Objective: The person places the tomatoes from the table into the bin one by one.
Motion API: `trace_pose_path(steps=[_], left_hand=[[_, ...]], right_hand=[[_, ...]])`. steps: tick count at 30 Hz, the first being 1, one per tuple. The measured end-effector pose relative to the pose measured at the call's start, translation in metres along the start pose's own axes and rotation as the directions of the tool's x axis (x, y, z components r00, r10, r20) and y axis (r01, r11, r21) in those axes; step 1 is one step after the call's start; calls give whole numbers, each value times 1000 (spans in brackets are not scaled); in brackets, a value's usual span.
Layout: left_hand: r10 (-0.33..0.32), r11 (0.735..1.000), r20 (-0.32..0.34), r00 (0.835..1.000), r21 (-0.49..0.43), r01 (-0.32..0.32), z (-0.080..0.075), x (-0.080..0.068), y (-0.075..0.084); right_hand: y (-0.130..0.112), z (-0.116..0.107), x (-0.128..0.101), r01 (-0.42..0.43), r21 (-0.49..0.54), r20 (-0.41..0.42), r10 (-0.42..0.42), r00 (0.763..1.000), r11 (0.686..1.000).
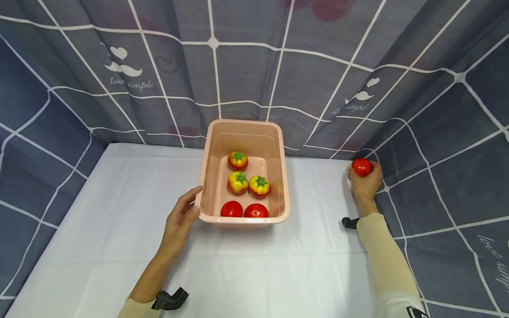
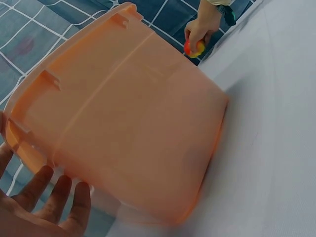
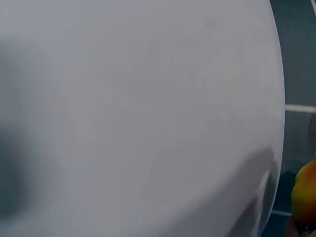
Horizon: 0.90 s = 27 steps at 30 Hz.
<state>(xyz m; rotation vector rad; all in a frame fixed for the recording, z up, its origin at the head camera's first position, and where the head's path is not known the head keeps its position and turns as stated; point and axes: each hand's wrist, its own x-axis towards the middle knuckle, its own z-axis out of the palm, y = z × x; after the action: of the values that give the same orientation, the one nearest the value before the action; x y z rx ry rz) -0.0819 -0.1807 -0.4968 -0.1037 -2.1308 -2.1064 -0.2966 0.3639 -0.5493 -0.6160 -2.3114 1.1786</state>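
A pink plastic bin stands on the white-covered table with several tomato-like fruits inside. Three are yellow-red with green leafy tops, such as this one; two plain red ones, including this one, lie at the near end. My left hand rests against the bin's left side near its front corner, fingers loosely extended along the rim and outer wall. Over at the table's far right, my right hand grips a tomato. It looks red from above, while the left wrist view also shows yellow on it.
A white cloth covers the table. Dark grey curtains with a white grid rise behind it and along both sides. The right-hand curtain hangs close beside my right hand and forearm. Black wrist straps sit on both wrists.
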Motion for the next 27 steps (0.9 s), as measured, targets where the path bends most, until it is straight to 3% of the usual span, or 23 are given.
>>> trace_pose_path(steps=[3, 7, 13, 22, 27], left_hand=[[13, 1000, 3, 1000, -2, -13, 0, 0, -1], [18, 1000, 15, 1000, -8, -18, -1, 0, -1], [-8, 1000, 7, 1000, 0, 8, 0, 0, 1], [-23, 1000, 1, 1000, 13, 23, 1, 1, 2], [-28, 1000, -3, 1000, 11, 28, 1, 1, 2]], right_hand=[[-6, 1, -11, 86, 43, -8, -86, 996, 995], [-15, 1, -28, 134, 90, -4, -134, 991, 987], [-33, -6, -56, 168, 198, 36, -179, 983, 966], [-52, -17, -101, 213, 251, 92, -243, 966, 944], [-68, -23, -130, 223, 341, 135, -282, 950, 913]])
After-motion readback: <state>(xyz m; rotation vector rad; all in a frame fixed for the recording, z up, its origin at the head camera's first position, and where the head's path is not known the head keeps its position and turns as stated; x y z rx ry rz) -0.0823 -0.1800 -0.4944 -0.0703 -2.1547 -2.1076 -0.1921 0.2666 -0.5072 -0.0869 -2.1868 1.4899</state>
